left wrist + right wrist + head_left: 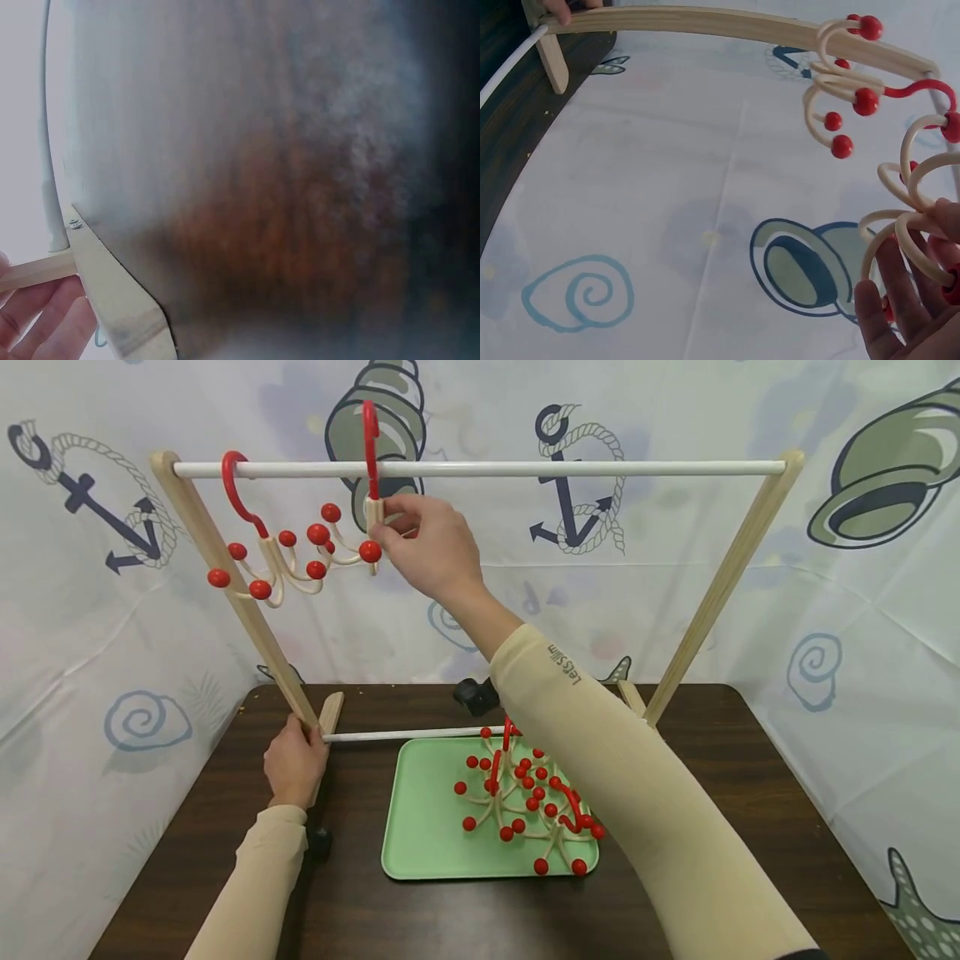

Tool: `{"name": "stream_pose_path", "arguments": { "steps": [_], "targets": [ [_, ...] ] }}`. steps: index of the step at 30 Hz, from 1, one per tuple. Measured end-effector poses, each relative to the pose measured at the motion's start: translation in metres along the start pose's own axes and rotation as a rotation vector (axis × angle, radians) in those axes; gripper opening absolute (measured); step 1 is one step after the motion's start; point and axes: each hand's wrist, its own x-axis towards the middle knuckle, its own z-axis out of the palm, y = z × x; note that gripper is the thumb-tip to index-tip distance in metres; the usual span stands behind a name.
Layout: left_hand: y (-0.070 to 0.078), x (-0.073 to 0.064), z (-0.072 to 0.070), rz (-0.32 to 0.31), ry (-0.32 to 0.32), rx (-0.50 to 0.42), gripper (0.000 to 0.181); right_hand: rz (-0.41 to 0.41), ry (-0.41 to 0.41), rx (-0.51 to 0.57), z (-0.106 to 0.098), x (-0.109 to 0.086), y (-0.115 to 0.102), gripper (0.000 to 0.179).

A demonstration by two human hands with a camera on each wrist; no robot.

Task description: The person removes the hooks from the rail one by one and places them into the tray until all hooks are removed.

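My right hand (433, 542) pinches the cream stem of a multi-arm hanger (374, 514), which has a red hook and red balls on its curved arms. That hook stands upright and overlaps the white top rail (525, 468) in the head view. To its left, a second hanger (270, 556) of the same kind hangs tilted from the rail by its hook. Low down, my left hand (295, 762) grips the foot of the left wooden post (262, 627). In the right wrist view, the held hanger's arms (915, 210) spread over my fingers (904, 292).
Several more hangers (495, 806) lie on the right part of a green tray (420, 852) on the dark table (390, 918). My right sleeve covers the tray's right edge. A low white bar (405, 735) runs behind the tray, and a right wooden post (723, 585) holds the rail's other end.
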Motion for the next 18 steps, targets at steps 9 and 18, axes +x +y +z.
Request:
{"name": "stream_pose_path", "arguments": {
  "steps": [9, 18],
  "targets": [
    [0.001, 0.004, 0.002, 0.014, 0.016, -0.012, 0.024, 0.050, 0.087, 0.105, -0.029, -0.028, 0.005, 0.025],
    [-0.003, -0.001, 0.003, 0.000, 0.004, 0.004, 0.025, 0.013, 0.073, 0.155, -0.038, -0.109, 0.033, 0.028]
  ]
}}
